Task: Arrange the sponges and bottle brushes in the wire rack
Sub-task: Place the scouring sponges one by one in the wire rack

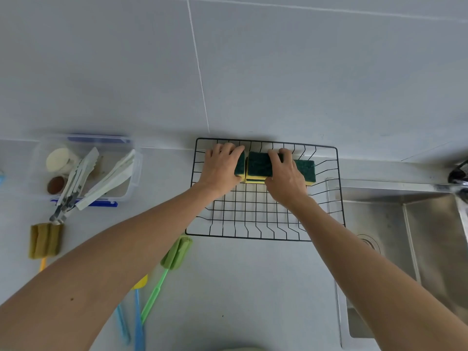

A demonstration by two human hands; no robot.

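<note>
A black wire rack (263, 224) sits on the grey counter against the wall. Green-and-yellow sponges lie in a row along its far side. My left hand (220, 168) grips the leftmost sponge (240, 168). My right hand (286, 178) rests over the middle sponge (258, 165), with another sponge (307, 171) to its right. Bottle brushes lie on the counter to the left of the rack: a green one (174, 257), an olive one with an orange handle (45, 240), and blue-handled ones (138, 323) partly hidden under my left forearm.
A clear plastic box (131, 178) with blue clips at the left holds white tongs, a white round item and a brown one. A steel sink (417, 239) with a tap (458, 173) lies right of the rack. A tiled wall stands behind.
</note>
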